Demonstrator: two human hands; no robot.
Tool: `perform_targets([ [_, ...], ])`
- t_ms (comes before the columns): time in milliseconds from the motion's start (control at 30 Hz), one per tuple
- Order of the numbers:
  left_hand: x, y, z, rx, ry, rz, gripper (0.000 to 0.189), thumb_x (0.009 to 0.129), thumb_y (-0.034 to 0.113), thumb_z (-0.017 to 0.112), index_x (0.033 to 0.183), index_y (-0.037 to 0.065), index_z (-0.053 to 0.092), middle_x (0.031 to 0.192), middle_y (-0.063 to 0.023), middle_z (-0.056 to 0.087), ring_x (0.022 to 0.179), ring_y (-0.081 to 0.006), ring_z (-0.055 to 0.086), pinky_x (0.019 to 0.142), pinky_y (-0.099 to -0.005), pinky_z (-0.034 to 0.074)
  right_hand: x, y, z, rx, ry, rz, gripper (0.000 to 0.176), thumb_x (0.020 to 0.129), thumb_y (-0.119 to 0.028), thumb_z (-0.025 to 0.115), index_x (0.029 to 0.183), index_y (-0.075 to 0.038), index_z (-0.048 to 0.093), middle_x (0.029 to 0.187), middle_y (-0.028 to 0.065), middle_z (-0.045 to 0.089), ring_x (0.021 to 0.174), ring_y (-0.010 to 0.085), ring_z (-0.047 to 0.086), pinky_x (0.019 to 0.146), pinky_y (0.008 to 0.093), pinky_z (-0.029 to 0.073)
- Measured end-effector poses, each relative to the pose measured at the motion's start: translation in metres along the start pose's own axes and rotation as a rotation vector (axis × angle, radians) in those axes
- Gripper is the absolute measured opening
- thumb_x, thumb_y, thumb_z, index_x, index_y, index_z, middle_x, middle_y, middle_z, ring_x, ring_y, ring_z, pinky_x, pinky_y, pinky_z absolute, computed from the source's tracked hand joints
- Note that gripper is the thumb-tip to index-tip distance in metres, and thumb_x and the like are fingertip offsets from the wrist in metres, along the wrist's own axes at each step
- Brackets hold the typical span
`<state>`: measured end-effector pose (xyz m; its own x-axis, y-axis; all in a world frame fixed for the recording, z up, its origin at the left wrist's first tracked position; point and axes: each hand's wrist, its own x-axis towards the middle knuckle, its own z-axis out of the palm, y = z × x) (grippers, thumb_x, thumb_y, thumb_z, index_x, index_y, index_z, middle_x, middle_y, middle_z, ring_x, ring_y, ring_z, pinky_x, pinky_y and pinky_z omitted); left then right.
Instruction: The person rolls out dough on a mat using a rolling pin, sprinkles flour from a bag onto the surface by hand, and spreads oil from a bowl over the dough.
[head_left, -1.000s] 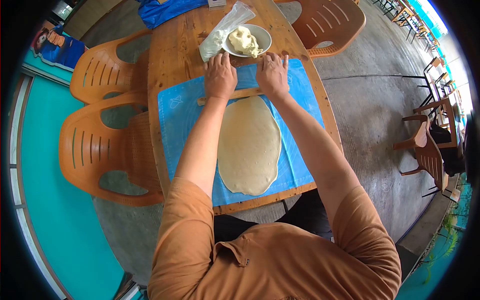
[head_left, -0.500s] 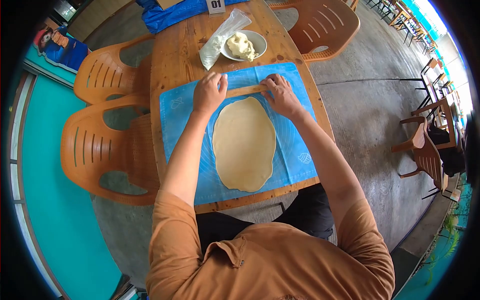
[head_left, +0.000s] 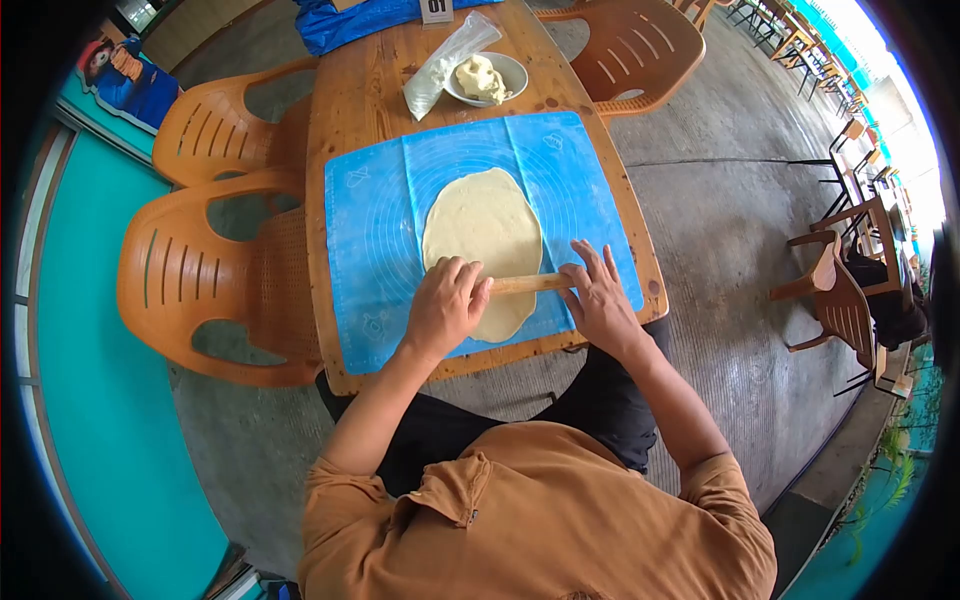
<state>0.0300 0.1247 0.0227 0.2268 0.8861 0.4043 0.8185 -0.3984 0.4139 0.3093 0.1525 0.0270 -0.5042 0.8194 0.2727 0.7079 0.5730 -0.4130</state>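
A wooden rolling pin (head_left: 528,284) lies across the lower part of a flat oval sheet of dough (head_left: 482,222) on a blue mat (head_left: 375,240). My left hand (head_left: 450,303) is closed round the pin's left end, fingers curled. At the right end rests my right hand (head_left: 600,298), its thumb and palm side against the pin and its other fingers spread forward. The dough shows above and below the pin.
Beyond the mat, a white bowl (head_left: 515,75) holds a lump of pale dough beside a plastic bag of white powder (head_left: 432,85). Blue plastic (head_left: 345,25) and a number card (head_left: 436,10) are at the far edge. Orange chairs (head_left: 215,275) flank the wooden table (head_left: 370,75).
Both hands have brought the rolling pin from beyond the dough's far edge back toward my body, onto its near part. My right fingers are more spread. The view has shifted slightly.
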Motion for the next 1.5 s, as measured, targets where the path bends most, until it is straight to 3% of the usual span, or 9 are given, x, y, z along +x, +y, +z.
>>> perform_targets([
  [133, -0.014, 0.006, 0.005, 0.103, -0.027, 0.052, 0.029, 0.102, 0.021, 0.066, 0.122, 0.000, 0.066, 0.123, -0.0163, 0.064, 0.127, -0.0331, 0.059, 0.113, -0.0517, 0.045, -0.019, -0.004, 0.015, -0.120, -0.067, 0.075, 0.050, 0.101, -0.018, 0.065, 0.145, 0.002, 0.051, 0.162, 0.0294, 0.040, 0.157, 0.0443, 0.031, 0.130, 0.0627, 0.013],
  [200, -0.015, 0.013, 0.004, 0.178, 0.008, 0.046, 0.040, 0.106, 0.023, 0.060, 0.136, -0.003, 0.060, 0.147, -0.0202, 0.055, 0.150, -0.0355, 0.041, 0.128, -0.0588, 0.025, -0.016, -0.017, 0.017, -0.178, -0.073, 0.117, 0.058, 0.104, -0.022, 0.062, 0.153, 0.003, 0.046, 0.165, 0.0305, 0.036, 0.159, 0.0442, 0.026, 0.131, 0.0619, 0.009],
  [333, -0.013, 0.022, 0.012, 0.174, -0.086, -0.033, 0.059, 0.112, 0.034, 0.044, 0.159, -0.002, 0.042, 0.171, -0.0206, 0.033, 0.162, -0.0349, 0.022, 0.132, -0.0596, 0.010, -0.003, -0.032, 0.035, -0.065, -0.037, 0.208, 0.068, 0.112, -0.039, 0.043, 0.163, 0.004, 0.034, 0.169, 0.0308, 0.028, 0.162, 0.0436, 0.017, 0.131, 0.0597, 0.004],
  [467, -0.018, 0.022, 0.026, 0.320, -0.191, -0.045, 0.062, 0.113, 0.036, 0.038, 0.164, 0.001, 0.034, 0.174, -0.0218, 0.025, 0.164, -0.0339, 0.016, 0.132, -0.0601, 0.004, 0.005, -0.034, 0.047, -0.156, -0.047, 0.230, 0.069, 0.113, -0.045, 0.034, 0.164, 0.002, 0.033, 0.171, 0.0273, 0.027, 0.163, 0.0431, 0.013, 0.132, 0.0591, 0.004],
  [600, -0.005, 0.016, 0.029, 0.315, -0.220, -0.086, 0.064, 0.114, 0.042, 0.031, 0.165, 0.002, 0.035, 0.175, -0.0211, 0.022, 0.165, -0.0323, 0.012, 0.132, -0.0597, 0.002, 0.019, -0.027, 0.050, -0.172, -0.030, 0.219, 0.067, 0.113, -0.043, 0.033, 0.165, 0.000, 0.032, 0.172, 0.0259, 0.026, 0.163, 0.0426, 0.013, 0.131, 0.0605, 0.003],
  [1100, 0.073, -0.045, 0.057, 0.253, -0.189, -0.171, 0.069, 0.113, 0.042, 0.033, 0.167, -0.001, 0.026, 0.177, -0.0211, 0.016, 0.166, -0.0326, 0.006, 0.132, -0.0581, -0.002, 0.110, 0.017, 0.061, -0.132, -0.025, 0.288, 0.070, 0.112, -0.047, 0.030, 0.167, -0.003, 0.028, 0.172, 0.0243, 0.028, 0.163, 0.0414, 0.015, 0.132, 0.0579, 0.007],
  [1267, 0.094, -0.062, 0.062, 0.301, -0.102, -0.099, 0.067, 0.112, 0.042, 0.036, 0.163, -0.003, 0.035, 0.173, -0.0228, 0.026, 0.164, -0.0342, 0.015, 0.132, -0.0595, 0.004, 0.134, 0.026, 0.066, -0.126, -0.016, 0.334, 0.070, 0.112, -0.047, 0.029, 0.166, -0.002, 0.030, 0.171, 0.0246, 0.030, 0.163, 0.0410, 0.017, 0.132, 0.0588, 0.008],
  [1333, 0.101, -0.061, 0.059, 0.343, -0.024, -0.044, 0.062, 0.112, 0.040, 0.041, 0.155, -0.003, 0.047, 0.165, -0.0226, 0.041, 0.161, -0.0343, 0.026, 0.132, -0.0590, 0.010, 0.140, 0.028, 0.065, -0.126, 0.002, 0.356, 0.071, 0.113, -0.048, 0.029, 0.165, -0.001, 0.031, 0.171, 0.0245, 0.031, 0.162, 0.0410, 0.018, 0.132, 0.0590, 0.009],
  [1500, 0.099, -0.058, 0.055, 0.315, 0.086, 0.050, 0.052, 0.111, 0.036, 0.046, 0.142, -0.003, 0.060, 0.153, -0.0201, 0.056, 0.153, -0.0326, 0.040, 0.130, -0.0572, 0.021, 0.143, 0.026, 0.064, -0.083, 0.080, 0.399, 0.070, 0.114, -0.048, 0.027, 0.164, 0.000, 0.033, 0.169, 0.0236, 0.035, 0.161, 0.0409, 0.024, 0.131, 0.0598, 0.010],
])
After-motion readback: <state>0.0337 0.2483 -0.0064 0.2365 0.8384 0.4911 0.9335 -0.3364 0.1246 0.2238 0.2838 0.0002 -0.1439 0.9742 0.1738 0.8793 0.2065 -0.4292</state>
